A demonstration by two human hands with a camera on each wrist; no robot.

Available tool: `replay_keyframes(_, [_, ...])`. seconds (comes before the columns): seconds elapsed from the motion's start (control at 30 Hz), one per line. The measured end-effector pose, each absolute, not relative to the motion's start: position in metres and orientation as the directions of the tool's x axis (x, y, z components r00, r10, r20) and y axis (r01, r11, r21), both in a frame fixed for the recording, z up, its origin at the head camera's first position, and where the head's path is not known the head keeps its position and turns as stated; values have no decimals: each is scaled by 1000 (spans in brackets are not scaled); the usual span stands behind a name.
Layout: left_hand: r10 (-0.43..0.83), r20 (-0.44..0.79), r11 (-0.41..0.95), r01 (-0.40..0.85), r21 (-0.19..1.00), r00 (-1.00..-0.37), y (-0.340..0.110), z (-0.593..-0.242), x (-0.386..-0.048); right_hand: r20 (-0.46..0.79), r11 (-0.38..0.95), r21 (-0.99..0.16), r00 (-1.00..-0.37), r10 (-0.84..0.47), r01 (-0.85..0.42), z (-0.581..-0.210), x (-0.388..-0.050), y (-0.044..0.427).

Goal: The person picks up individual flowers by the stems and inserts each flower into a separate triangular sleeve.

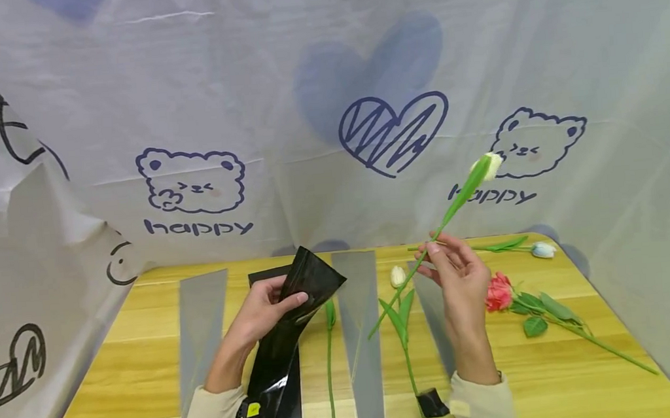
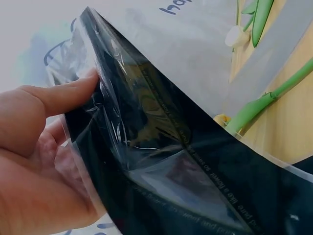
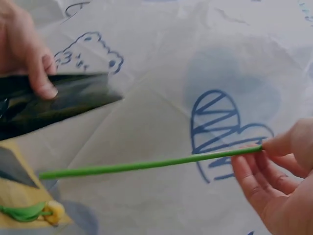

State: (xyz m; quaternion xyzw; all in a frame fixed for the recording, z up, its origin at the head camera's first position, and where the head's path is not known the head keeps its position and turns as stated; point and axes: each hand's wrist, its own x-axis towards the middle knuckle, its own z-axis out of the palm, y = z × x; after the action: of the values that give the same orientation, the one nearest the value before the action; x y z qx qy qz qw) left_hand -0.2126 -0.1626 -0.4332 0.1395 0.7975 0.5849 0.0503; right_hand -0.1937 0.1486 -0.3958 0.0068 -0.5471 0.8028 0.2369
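Observation:
My left hand grips the upper end of a black flower sleeve, thumb on its near face. Its long narrow body hangs down toward the table's front edge. The left wrist view shows a clear panel and printed lettering on the sleeve. My right hand pinches the green stem of a white tulip between thumb and fingers. The tulip is raised above the table and slants, bloom up to the right, with its bare stem end pointing down left. In the right wrist view the stem is apart from the sleeve.
On the wooden table lie another white tulip, a green flower stem, a pale blue tulip and a pink rose. Greyish translucent strips run front to back. A printed cloth hangs behind.

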Motion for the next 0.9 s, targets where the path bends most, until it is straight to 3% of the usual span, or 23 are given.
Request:
replay_keyframes(0.17, [309, 117, 304, 214, 928, -944, -156, -429, -211, 340, -420, -711, -798, 497, -564, -382, -186, 155])
replay_keyframes(0.3, [339, 132, 346, 254, 903, -931, -154, -426, -209, 380, -454, -582, -719, 582, -675, -374, -182, 156])
replay_keyframes(0.4, [354, 134, 378, 272, 885, -926, -152, -424, -208, 387, -440, -549, -683, 620, -711, -371, -180, 154])
replay_keyframes(0.63, [375, 151, 398, 306, 865, -915, -149, -421, -203, 413, -441, -547, -687, 598, -712, -372, -181, 140])
replay_keyframes(0.9, [384, 161, 377, 314, 871, -909, -143, -419, -200, 466, -372, -648, -733, 496, -664, -381, -184, 118])
